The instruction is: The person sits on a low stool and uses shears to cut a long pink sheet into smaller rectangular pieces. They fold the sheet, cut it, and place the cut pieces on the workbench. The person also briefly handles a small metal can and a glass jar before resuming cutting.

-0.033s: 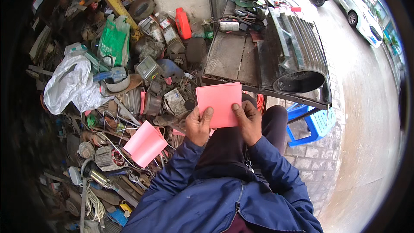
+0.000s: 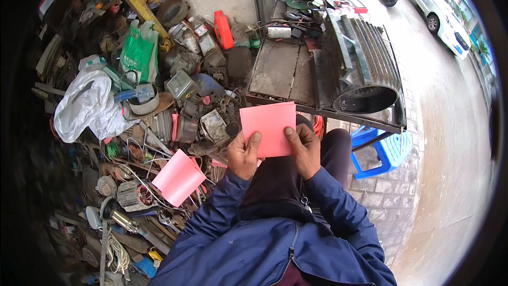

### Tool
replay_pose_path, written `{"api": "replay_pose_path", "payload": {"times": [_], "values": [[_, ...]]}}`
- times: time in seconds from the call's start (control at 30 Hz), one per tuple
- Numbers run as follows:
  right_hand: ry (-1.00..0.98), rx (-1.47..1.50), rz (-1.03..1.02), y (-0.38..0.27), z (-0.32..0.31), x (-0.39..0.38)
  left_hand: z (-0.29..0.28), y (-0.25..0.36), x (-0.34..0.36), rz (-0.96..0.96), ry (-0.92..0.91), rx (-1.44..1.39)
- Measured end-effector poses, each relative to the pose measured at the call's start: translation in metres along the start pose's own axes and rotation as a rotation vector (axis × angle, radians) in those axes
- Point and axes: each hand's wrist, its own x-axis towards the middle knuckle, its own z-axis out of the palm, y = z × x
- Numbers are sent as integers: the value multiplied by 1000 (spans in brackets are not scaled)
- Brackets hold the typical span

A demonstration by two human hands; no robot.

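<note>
Between my hands is a small stack of pink paper sheets (image 2: 269, 122), held up over my lap with its top edges slightly fanned. My left hand (image 2: 244, 155) grips the lower left edge, thumb on top and fingers curled behind. On the right edge my right hand (image 2: 305, 151) pinches the stack the same way. More pink sheets (image 2: 179, 178), creased and overlapping, lie on the clutter to the left of my left forearm. Bits of pink also show behind my left wrist. The fingers under the stack are mostly hidden.
Ahead stands a worn workbench (image 2: 278, 69) bearing a ribbed metal motor housing (image 2: 365, 69). A blue plastic stool (image 2: 389, 153) is beneath its right side. Scrap parts, a white plastic bag (image 2: 87, 103), a red bottle (image 2: 223, 29) and an electric motor (image 2: 135, 195) crowd the left.
</note>
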Motion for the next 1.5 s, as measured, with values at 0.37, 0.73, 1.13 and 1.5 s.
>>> {"api": "replay_pose_path", "payload": {"times": [0.37,0.73,1.13,1.5], "values": [[42,-13,-5,1,-13,4,13,-11,6,5,-23,-21],[-23,70,90,7,-28,4,14,-38,9,174,52,232],[-456,-145,242,-32,-43,-15,-12,-12,-10,-304,-396,-169],[-529,-140,438,-20,-56,-7,-15,-23,3,-552,-866,10]]}}
